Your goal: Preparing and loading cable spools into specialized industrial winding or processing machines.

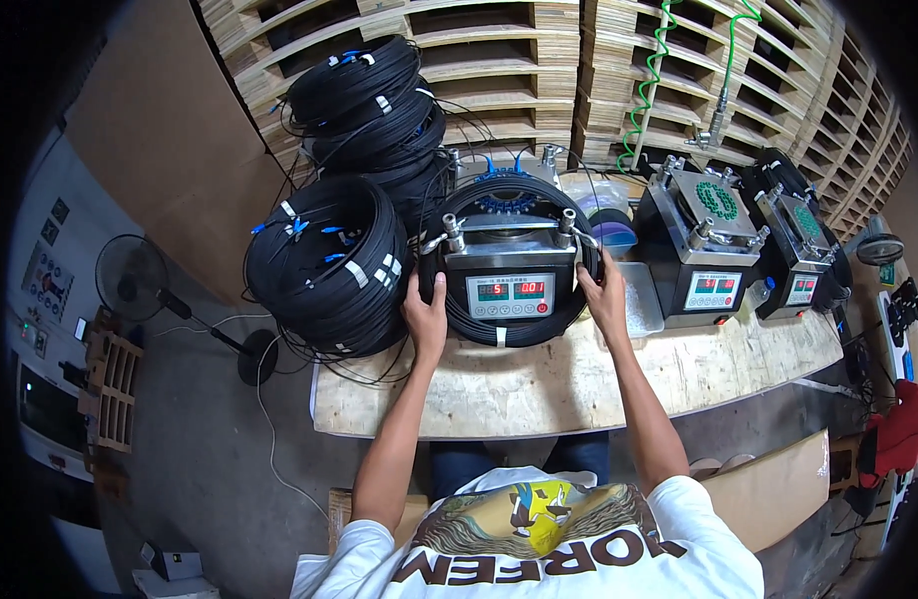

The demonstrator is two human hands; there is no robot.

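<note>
Both hands hold a coil of black cable [501,337] by its two sides. The coil rings the front of a metal machine [509,262] with a lit red and green display panel. My left hand [425,311] is closed round the coil's left side, thumb on the near face. On the opposite side my right hand [606,296] grips it the same way. A white tie wraps the coil at the bottom. Blue connectors [504,168] show at the top, by the machine's ring of blue fittings. The fingers behind the coil are hidden.
Stacked black cable coils [329,270] with white ties and blue ends stand left on the wooden table [379,409]. Two similar machines with green fittings, one the nearer machine [703,250], stand right. A clear tray [641,299] lies between. Pallets [479,60] rise behind; a floor fan [145,280] stands left.
</note>
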